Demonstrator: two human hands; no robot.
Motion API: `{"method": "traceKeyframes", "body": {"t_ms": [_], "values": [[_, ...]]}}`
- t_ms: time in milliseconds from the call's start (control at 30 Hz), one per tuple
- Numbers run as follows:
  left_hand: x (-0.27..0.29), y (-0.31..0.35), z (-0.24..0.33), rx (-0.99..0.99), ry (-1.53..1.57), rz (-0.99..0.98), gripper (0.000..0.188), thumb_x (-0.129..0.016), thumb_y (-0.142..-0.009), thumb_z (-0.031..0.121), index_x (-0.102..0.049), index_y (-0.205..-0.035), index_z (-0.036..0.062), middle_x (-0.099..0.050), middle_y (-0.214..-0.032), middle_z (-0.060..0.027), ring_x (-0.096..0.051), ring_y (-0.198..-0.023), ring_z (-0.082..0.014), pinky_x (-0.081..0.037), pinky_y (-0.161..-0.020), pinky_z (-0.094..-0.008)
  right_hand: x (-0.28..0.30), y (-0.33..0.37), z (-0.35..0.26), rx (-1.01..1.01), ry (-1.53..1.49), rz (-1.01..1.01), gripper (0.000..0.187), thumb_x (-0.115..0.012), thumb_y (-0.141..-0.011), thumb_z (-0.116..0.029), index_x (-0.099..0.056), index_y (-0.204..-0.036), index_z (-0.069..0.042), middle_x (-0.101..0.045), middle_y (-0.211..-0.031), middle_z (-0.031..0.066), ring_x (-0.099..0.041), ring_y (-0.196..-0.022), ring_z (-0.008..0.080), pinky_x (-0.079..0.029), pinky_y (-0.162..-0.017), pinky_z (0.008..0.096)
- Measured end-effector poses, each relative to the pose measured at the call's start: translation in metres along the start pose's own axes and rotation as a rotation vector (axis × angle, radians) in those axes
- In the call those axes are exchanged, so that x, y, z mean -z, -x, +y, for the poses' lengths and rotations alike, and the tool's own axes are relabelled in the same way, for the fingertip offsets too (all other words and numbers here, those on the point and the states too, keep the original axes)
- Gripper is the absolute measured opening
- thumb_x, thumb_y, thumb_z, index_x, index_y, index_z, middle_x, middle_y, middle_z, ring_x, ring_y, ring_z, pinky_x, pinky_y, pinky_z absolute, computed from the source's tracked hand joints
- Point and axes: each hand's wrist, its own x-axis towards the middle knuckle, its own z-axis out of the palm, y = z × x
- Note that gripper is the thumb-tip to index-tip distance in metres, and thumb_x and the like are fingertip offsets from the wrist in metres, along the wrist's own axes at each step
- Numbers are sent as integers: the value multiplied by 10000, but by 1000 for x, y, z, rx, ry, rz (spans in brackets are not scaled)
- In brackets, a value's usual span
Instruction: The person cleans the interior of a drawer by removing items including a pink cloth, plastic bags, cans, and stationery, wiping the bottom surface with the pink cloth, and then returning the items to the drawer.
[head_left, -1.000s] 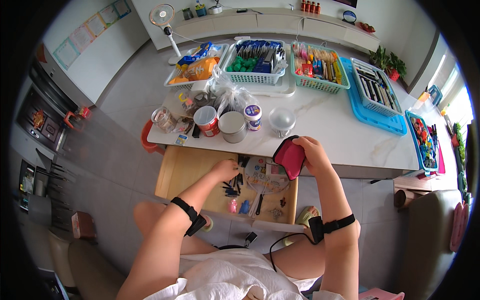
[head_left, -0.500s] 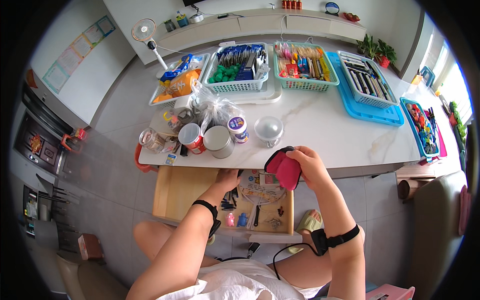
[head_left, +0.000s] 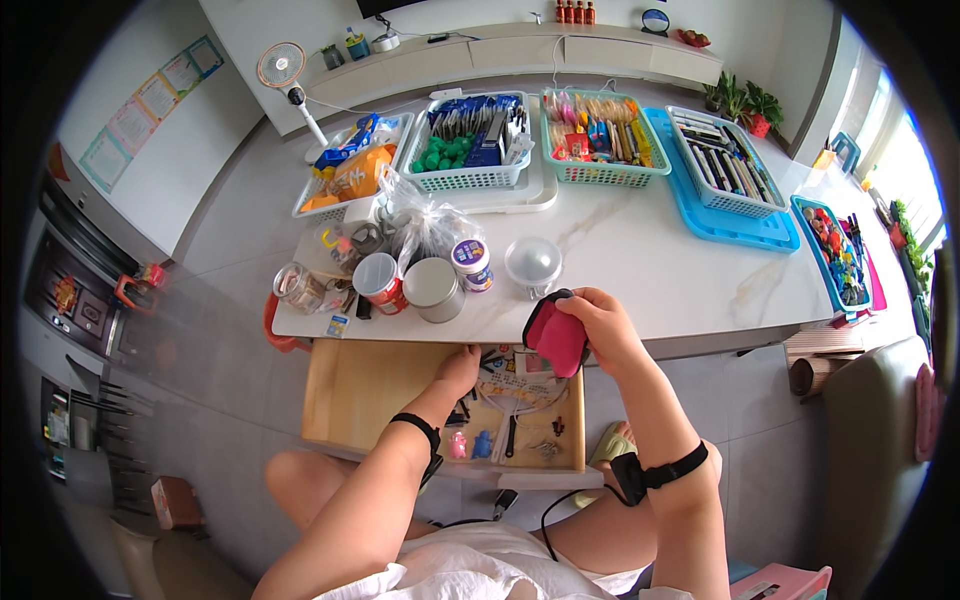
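My right hand [head_left: 597,325] pinches a small pink and black fabric pouch [head_left: 560,343] by its upper edge, just above the right part of an open wooden drawer [head_left: 345,395]. My left hand [head_left: 460,370] reaches into the back of the drawer, close under the tabletop edge. Its fingers are curled together, and whatever they hold is hidden. Inside the drawer, to the right of that hand, lie a pink figurine [head_left: 458,444], a blue figurine [head_left: 483,444], a black-handled item [head_left: 511,437] and several small dark pieces.
On the white table [head_left: 640,270] stand a grey tin [head_left: 434,290], a red jar [head_left: 380,284], a purple-lidded tub [head_left: 472,265] and a clear dome-lidded container [head_left: 533,264]. Several filled baskets line its far side, including a green basket [head_left: 605,175]. A tied plastic bag [head_left: 425,225] sits behind the jars.
My left hand has shifted slightly within the back of the drawer, and its fingers look more curled. The right hand keeps hold of the pouch, tilted a little differently. The whole view has shifted slightly.
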Motion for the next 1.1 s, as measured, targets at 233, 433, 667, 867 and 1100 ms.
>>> {"method": "traceKeyframes", "body": {"t_ms": [233, 433, 667, 867, 1100], "values": [[9, 9, -6, 117, 181, 14, 280, -397, -866, 114, -471, -1089, -38, -533, -1116, -253, -555, -968, -375, -457, -848, -421, -3, 3, -6, -17, -19, 28, 264, -611, -820, -149, -557, -998, 37, -612, -875, 93, -592, -793, 160, -491, -709, 279], [70, 57, 31, -232, 303, -47, 174, -468, -849, 146, -513, -874, -20, -580, -876, -207, -571, -830, -362, -450, -728, -431, 0, -11, 12, -113, -180, -54, 212, -581, -831, -133, -572, -998, -3, -592, -903, 65, -573, -808, 139, -488, -708, 271], [157, 53, 77, -229, 785, 66, 156, -509, -856, 150, -482, -858, -3, -519, -698, -142, -486, -617, -191, -410, -583, -356, -15, -36, 30, -105, -281, -35, 253, -563, -831, -143, -545, -1042, -4, -580, -896, 74, -562, -809, 154, -473, -707, 300], [144, -20, 86, -106, 545, 379, 178, -507, -845, 148, -495, -865, -29, -573, -812, -229, -549, -779, -403, -417, -659, -458, 8, -39, 17, 10, -347, 174, 178, -558, -830, -110, -556, -973, -4, -585, -877, 71, -560, -789, 168, -464, -710, 296], [143, -38, 117, -68, 215, 373, 166, -469, -805, 35, -499, -958, -22, -529, -1038, -257, -584, -891, -396, -492, -762, -443, 33, -33, 4, 147, -465, 358, 153, -543, -835, -128, -550, -926, -5, -588, -880, 84, -568, -798, 189, -473, -722, 311]]}}
